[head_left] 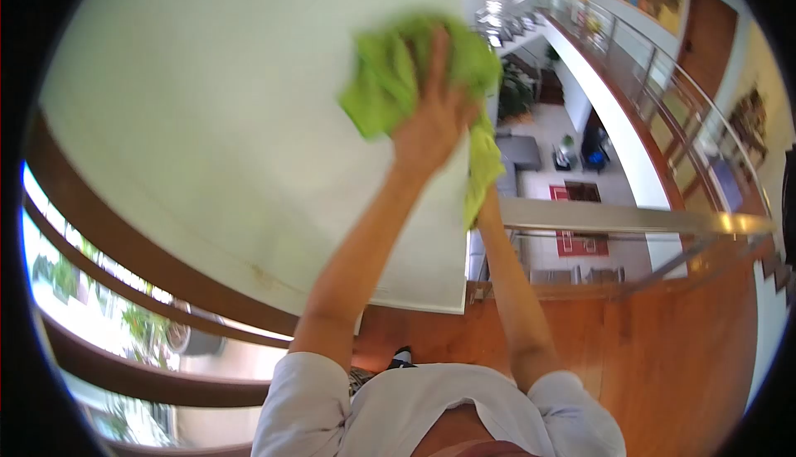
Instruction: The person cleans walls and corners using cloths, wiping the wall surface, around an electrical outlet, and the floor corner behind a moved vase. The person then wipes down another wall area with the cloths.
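A bright green cloth (377, 84), bunched and blurred by motion, lies against a large pale panel (207, 125). My left hand (431, 130) presses on the cloth and holds it there, one finger stretched upward among the folds. A lighter yellow-green length of cloth (485, 171) hangs along the panel's right edge. It covers most of my right hand (487, 207), whose fingers are hidden; only the wrist end shows below. Whether both green parts are one cloth I cannot tell.
To the right runs a metal railing (630, 218) with glass beneath, above a lower floor with a grey sofa (521, 152) and a red rug (580, 241). Curved brown slats (149, 378) edge a window at lower left. I stand over a wooden floor (647, 349).
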{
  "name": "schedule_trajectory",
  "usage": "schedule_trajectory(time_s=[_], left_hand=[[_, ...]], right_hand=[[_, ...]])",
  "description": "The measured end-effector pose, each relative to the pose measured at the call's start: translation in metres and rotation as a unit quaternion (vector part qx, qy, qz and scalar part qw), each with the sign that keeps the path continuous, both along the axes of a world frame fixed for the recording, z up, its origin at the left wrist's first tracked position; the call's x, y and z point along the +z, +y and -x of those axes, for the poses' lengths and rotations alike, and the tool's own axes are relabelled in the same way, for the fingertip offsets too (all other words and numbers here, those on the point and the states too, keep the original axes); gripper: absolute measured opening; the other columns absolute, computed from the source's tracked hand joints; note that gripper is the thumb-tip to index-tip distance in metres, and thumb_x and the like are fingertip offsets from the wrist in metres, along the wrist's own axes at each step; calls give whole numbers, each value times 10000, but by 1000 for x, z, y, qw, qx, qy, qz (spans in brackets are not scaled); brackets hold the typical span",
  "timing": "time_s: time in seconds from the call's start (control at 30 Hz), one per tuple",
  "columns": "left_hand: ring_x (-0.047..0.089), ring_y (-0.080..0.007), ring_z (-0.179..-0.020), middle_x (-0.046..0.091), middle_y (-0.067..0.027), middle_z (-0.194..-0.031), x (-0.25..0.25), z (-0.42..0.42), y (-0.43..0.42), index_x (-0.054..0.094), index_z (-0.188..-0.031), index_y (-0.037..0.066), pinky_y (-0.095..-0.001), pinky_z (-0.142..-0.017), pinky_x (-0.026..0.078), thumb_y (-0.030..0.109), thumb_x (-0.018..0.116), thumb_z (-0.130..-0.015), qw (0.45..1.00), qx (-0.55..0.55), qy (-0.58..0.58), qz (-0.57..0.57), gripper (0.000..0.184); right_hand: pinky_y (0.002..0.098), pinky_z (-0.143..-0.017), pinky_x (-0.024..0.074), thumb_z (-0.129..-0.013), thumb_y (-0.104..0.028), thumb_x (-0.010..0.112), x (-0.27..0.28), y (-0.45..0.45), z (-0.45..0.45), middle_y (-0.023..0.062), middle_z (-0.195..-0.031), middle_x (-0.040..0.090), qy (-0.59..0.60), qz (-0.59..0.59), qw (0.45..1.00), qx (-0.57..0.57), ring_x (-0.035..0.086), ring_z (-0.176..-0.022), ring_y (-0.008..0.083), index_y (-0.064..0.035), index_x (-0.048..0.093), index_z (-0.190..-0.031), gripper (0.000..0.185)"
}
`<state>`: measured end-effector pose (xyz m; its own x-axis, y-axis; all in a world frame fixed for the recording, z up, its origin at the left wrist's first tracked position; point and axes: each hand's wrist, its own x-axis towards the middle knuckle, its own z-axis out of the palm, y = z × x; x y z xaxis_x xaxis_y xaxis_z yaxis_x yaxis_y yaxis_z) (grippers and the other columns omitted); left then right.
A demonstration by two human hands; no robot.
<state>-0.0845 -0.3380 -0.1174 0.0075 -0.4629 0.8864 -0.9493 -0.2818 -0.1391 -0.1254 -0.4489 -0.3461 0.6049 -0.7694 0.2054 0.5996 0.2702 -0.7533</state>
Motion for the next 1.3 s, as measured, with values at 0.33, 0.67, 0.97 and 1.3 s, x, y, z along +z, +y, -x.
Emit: schedule_trajectory(time_s=[0.33, 0.67, 0.97, 1.3], left_hand=[[271, -371, -1370, 272, -37, -1526, -34, -89, 73, 634, -911, 65, -508, -1095, 225, 304, 627, -837, 990, -41, 61, 118, 250], [175, -412, -1398, 245, -158, -1520, -55, -220, 119, 471, -1321, 24, -501, -1121, 164, 223, 466, -927, 958, 67, 98, 260, 441], [129, -437, -1402, 184, -227, -1519, -131, -316, 211, 330, -1414, 20, -522, -1127, 103, 272, 395, -970, 922, 76, 193, 326, 515], [55, -498, -1387, 135, -227, -1528, -193, -257, 201, 257, -1442, 17, -645, -1069, 79, 90, 420, -888, 912, 79, 289, 279, 582]], right_hand=[[589, -1092, 95, -799, -219, 653, 190, 69, 20, 329, -1484, 159, 191, 663, 540, -482, 109, -1356, 548, -153, 552, -1303, 518], [629, -1020, 234, -789, -181, 582, 218, 159, -138, 124, -1508, 294, 150, 820, 386, -396, 362, -1322, 334, -119, 626, -1136, 354], [545, -1093, 219, -776, -175, 592, 178, 253, -262, 92, -1396, 430, 81, 889, 371, -257, 379, -1273, 299, -46, 719, -897, 218], [578, -1077, 234, -765, -106, 565, 142, 241, -199, 117, -1348, 479, 109, 890, 406, -176, 422, -1265, 309, -36, 671, -1012, 278]])
